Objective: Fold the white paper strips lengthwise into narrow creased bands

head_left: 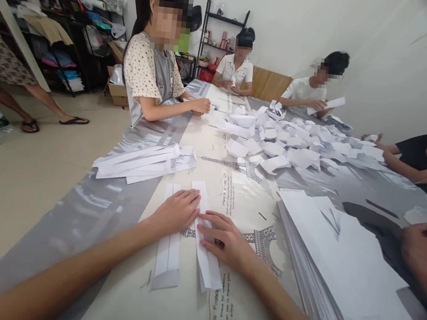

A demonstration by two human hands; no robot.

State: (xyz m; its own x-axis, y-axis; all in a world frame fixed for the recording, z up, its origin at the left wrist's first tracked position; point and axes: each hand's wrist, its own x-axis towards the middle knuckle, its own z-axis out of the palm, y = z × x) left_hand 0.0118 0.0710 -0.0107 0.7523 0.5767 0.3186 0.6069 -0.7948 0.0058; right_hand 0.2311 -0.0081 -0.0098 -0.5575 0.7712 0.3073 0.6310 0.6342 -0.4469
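Two long folded strips of white paper lie before me on the table. My left hand [177, 210] rests flat across the left paper strip [167, 255], and its fingertips reach the edge of the right paper strip [207, 268]. With fingers apart, my right hand [226, 237] presses on that right strip, which is slightly tilted on the tablecloth. Neither hand grips anything. Beyond my left hand sits a pile of folded paper strips [144, 162]. To the right of my right hand is a thick stack of white paper sheets [343, 272].
A large heap of folded white paper pieces [289, 138] covers the far right of the table. Several people sit or stand around it, handling paper. The printed tablecloth [126, 283] runs under everything. Shelves [57, 44] stand at the back left, near another person's legs.
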